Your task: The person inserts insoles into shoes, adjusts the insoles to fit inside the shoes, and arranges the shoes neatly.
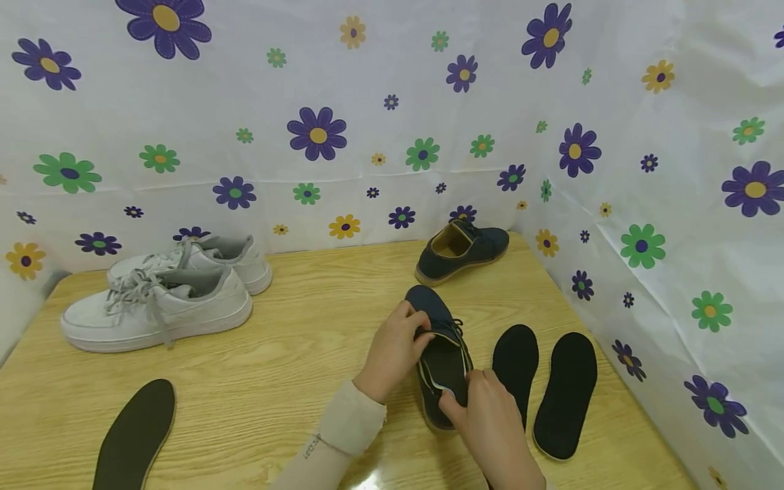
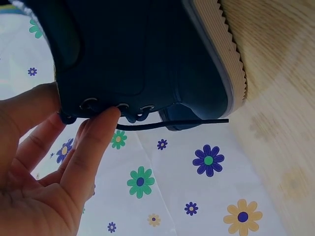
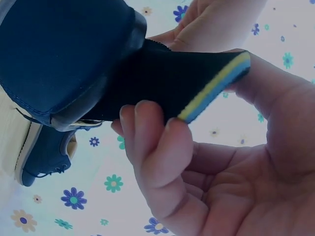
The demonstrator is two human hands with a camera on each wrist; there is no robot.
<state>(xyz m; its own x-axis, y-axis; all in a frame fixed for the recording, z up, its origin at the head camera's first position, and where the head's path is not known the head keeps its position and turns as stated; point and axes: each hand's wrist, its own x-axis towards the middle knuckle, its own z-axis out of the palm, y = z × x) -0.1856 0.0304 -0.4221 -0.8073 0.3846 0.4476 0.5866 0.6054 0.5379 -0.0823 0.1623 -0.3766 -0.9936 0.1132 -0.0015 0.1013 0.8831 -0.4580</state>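
Observation:
A navy lace-up shoe (image 1: 429,304) stands on the table, toe pointing away. My left hand (image 1: 392,350) pinches the edge of its opening beside the laces; in the left wrist view, thumb and fingers meet around the eyelet edge of the shoe (image 2: 142,59). A dark insole (image 1: 445,361) lies partly inside the shoe. Its end, with a yellow and blue layered edge, sticks out in the right wrist view, where my right hand (image 3: 221,167) grips the insole (image 3: 157,73) between thumb and fingers. The insole's front part is hidden inside the shoe.
Behind stands the other navy shoe (image 1: 462,248). Two black insoles, one nearer (image 1: 516,361) and one farther right (image 1: 566,395), lie right of my hands. A pair of white sneakers (image 1: 159,309) is at the back left, and a dark insole (image 1: 136,435) at the front left. Flowered sheeting (image 1: 380,68) borders the table.

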